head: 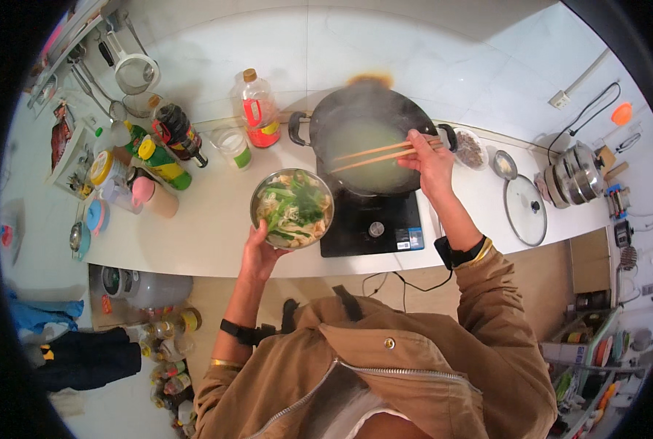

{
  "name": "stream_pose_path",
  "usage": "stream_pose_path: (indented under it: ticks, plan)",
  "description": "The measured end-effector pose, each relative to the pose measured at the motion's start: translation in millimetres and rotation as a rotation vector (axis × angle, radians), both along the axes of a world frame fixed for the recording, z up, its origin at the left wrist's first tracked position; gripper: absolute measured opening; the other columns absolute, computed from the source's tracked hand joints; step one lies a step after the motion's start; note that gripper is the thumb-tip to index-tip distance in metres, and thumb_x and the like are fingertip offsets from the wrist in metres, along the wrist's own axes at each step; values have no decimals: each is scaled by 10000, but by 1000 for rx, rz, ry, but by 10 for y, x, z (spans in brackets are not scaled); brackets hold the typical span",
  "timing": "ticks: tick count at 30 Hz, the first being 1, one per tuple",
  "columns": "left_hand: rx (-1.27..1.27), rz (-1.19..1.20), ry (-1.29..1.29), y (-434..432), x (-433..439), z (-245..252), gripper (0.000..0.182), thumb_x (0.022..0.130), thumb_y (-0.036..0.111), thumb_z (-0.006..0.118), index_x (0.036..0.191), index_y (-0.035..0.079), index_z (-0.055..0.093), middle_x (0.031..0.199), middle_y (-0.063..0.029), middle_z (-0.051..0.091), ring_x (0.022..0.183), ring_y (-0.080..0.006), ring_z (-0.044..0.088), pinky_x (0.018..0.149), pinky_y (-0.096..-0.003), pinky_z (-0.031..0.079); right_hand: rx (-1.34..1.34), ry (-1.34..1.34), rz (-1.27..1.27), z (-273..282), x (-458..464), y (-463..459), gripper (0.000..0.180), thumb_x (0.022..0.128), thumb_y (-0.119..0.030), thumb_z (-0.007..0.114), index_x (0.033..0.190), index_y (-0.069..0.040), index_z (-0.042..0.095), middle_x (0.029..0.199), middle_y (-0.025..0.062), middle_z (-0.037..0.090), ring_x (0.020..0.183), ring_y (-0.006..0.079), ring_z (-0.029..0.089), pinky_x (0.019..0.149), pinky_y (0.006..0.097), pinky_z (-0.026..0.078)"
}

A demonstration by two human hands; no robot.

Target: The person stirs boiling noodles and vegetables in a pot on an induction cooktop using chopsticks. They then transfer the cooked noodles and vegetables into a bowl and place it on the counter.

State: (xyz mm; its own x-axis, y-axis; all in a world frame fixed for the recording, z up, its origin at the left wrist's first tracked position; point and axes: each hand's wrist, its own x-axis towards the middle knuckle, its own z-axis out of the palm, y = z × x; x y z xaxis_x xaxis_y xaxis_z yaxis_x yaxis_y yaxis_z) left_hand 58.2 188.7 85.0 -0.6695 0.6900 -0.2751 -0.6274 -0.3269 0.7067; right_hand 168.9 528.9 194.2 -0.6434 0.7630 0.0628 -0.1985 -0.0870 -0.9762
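My left hand [261, 253] grips the near left rim of a round steel bowl [330, 226] above the counter. Leafy greens [299, 200], pale thin strands like enoki mushrooms and light brown pieces fill the bowl. In my right hand [431, 164] is a pair of wooden chopsticks [373, 156], their tips pointing left over a black wok [329, 118]. Steam rises from cloudy, pale green liquid [359, 137] in the wok. Beneath the wok sits a black induction cooker [354, 225] with a round knob. Whether the chopsticks touch the liquid is unclear.
Left on the white counter [211, 230] stand a clear bottle with red label [260, 118], a dark sauce bottle [178, 129], a glass jar [233, 148] and a pink-lidded bottle [155, 196]. Rightward are a plate of dark food [470, 149], a small bowl [504, 164], a glass lid [525, 211] and a steamer pot [576, 173].
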Motion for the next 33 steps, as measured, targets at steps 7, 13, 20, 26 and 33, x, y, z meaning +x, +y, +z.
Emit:
stream_pose_path:
  ticks: [7, 13, 20, 26, 33]
  plan:
    - [27, 16, 2, -45, 22, -64, 643, 900, 424, 575, 1387, 115, 291, 1329, -122, 473, 1144, -290, 554, 805, -447, 555, 97, 32, -18, -105, 14, -215, 277, 890, -194, 657, 973, 68, 618, 908, 121, 625, 757, 186, 645, 627, 310, 595]
    - [21, -26, 19, -67, -31, -65, 659, 908, 456, 553, 1405, 110, 292, 1358, -117, 453, 1186, -305, 516, 871, -489, 507, 17, 92, -93, -147, 29, -187, 257, 881, -177, 664, 950, 66, 617, 900, 125, 621, 751, 193, 647, 618, 310, 596]
    - [40, -29, 23, -67, -52, -74, 658, 909, 467, 552, 1404, 102, 317, 1375, -121, 439, 1228, -308, 479, 943, -511, 455, 68, 98, -328, -74, 127, 332, 292, 872, -192, 670, 935, 86, 606, 876, 136, 618, 727, 190, 642, 606, 307, 593]
    - [94, -26, -49, -41, -82, -137, 684, 907, 414, 572, 1435, 148, 229, 1417, -100, 386, 1249, -312, 456, 907, -539, 474, 261, 8, -447, -286, -72, 1041, 329, 863, -209, 688, 894, 116, 640, 834, 127, 615, 649, 168, 634, 559, 266, 557]
    - [62, 20, -57, -35, -48, -131, 682, 915, 417, 557, 1440, 146, 215, 1420, -109, 382, 1245, -317, 461, 911, -529, 480, 140, -88, -417, -817, -361, 1418, 300, 853, -200, 701, 865, 88, 614, 778, 133, 624, 604, 169, 625, 503, 285, 578]
